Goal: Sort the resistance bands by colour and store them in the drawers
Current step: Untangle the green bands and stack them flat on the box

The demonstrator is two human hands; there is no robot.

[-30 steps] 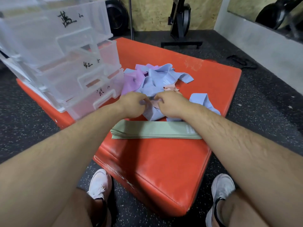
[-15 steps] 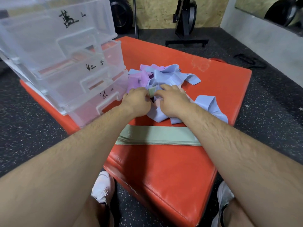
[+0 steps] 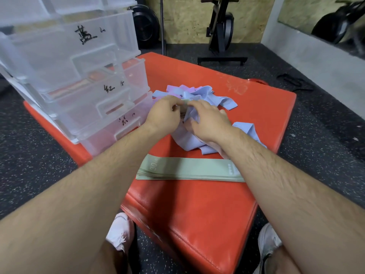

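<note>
Green band (image 3: 184, 109) sits in the tangled pile (image 3: 207, 93), right in the gap between both hands, mostly buried, so its long axis can't be read. Left hand (image 3: 164, 115) has its fingers curled in and looks to be pinching the green band's exposed edge. Right hand (image 3: 207, 120) is curled on a blue band (image 3: 189, 117) fold just beside it. The hands almost touch, and the left is nearer the green.

The pull likely goes toward the body. Green stack (image 3: 189, 169) lies flat below both wrists, long axis running across from left forearm to right, with the right forearm over its end.

In the way are blue bands draped over and around the green one, so a snag is likely. Purple band (image 3: 177, 89) lies beyond the fingers, and another blue loop (image 3: 245, 127) is outside the right wrist.

Drawers (image 3: 79, 66) stand just left of the left hand, clear plastic with handwritten labels, and their fronts look slightly pulled out. Everything rests on the orange pad (image 3: 197, 214), with an exercise bike (image 3: 221, 26) far behind.
</note>
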